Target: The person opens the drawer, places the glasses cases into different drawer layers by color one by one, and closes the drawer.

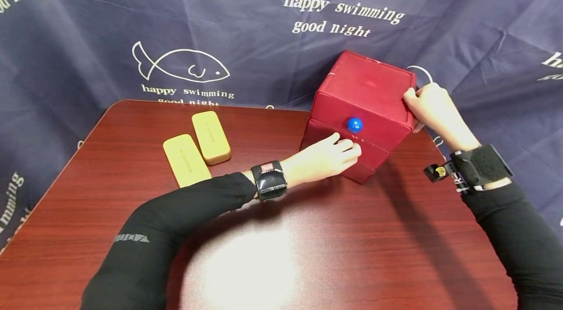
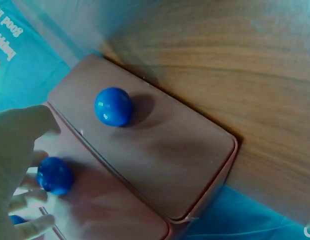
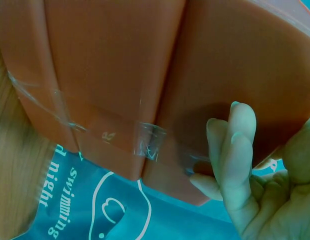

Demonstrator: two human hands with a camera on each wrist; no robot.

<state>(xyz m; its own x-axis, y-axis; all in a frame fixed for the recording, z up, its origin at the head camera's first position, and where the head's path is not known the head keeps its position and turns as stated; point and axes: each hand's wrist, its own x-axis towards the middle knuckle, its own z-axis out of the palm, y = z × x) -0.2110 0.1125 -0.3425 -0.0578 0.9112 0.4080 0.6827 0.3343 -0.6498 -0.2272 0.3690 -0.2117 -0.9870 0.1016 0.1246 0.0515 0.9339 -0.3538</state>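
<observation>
Red box (image 1: 367, 99) at tabletop's far right edge; left hand (image 1: 325, 157) pinches lower knob (image 2: 54, 175), right hand (image 1: 428, 104) grips box's right side

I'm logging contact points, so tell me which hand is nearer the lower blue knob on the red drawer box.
Left. The left hand has its fingers around the lower blue knob on the drawer front; the right hand grips the red drawer box at its far top corner.

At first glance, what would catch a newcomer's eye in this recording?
The red drawer box at the table's far right edge, with a blue ball knob on its front. The left hand is at the lower drawer's knob, and the right hand grips the box's right side. Two yellow cases lie side by side to the left.
</observation>
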